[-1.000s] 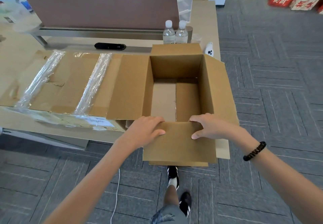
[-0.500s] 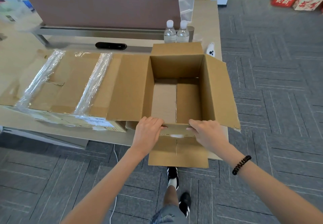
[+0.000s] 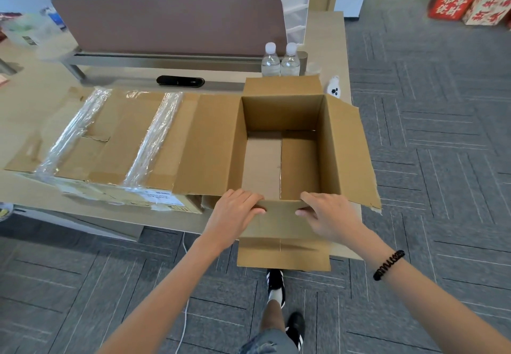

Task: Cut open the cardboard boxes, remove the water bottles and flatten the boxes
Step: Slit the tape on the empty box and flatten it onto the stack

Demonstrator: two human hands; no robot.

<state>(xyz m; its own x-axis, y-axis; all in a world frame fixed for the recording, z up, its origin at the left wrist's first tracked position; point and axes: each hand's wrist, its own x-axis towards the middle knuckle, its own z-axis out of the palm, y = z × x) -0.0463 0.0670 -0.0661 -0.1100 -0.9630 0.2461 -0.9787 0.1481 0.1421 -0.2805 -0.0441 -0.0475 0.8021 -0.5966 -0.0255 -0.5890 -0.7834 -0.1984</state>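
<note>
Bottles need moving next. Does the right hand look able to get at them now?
Probably, but not directly: the right hand grips the near wall of the open box, and the water bottles stand behind its raised far flap, so it must let go and reach over.

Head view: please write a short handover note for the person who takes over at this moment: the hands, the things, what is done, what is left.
Left hand and right hand: both grip the top edge of the near wall of the open box.
Box: upright at the near edge of the desk, flaps out, nothing inside.
Two bottles stand behind it.
A taped box lies at its left; I cannot tell whether it is flat.
Done: box open and emptied.
Left: flatten it.
</note>
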